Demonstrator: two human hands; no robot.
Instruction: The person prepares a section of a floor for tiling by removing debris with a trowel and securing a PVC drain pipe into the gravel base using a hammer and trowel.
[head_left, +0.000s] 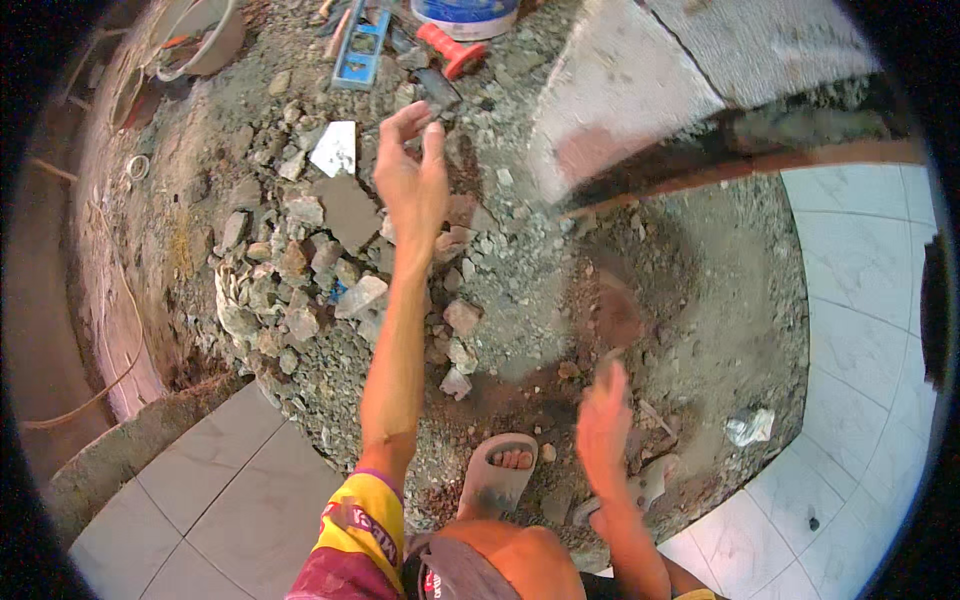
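Observation:
My left hand (pixel 411 185) reaches out over the rubble with its fingers apart and nothing in them. Just beyond its fingertips lies a dark block-like piece (pixel 437 88), close to a red plastic handle (pixel 455 50). Lower and to the right, my right hand (pixel 604 415) is smeared by motion, its fingers closed. From it a blurred reddish-brown blade, apparently a trowel (pixel 612 310), extends over the loose dirt. Stones (pixel 320 250), a brown flat slab piece (pixel 350 212) and a white tile shard (pixel 335 149) lie left of my left forearm.
A blue spirit level (pixel 361 48), a blue-and-white bucket (pixel 467 20) and a grey bucket (pixel 207 42) stand or lie at the far side. A raised concrete slab (pixel 620 90) edges the far right. Pale floor tiles (pixel 850 260) border the dirt. My sandalled foot (pixel 500 470) is near.

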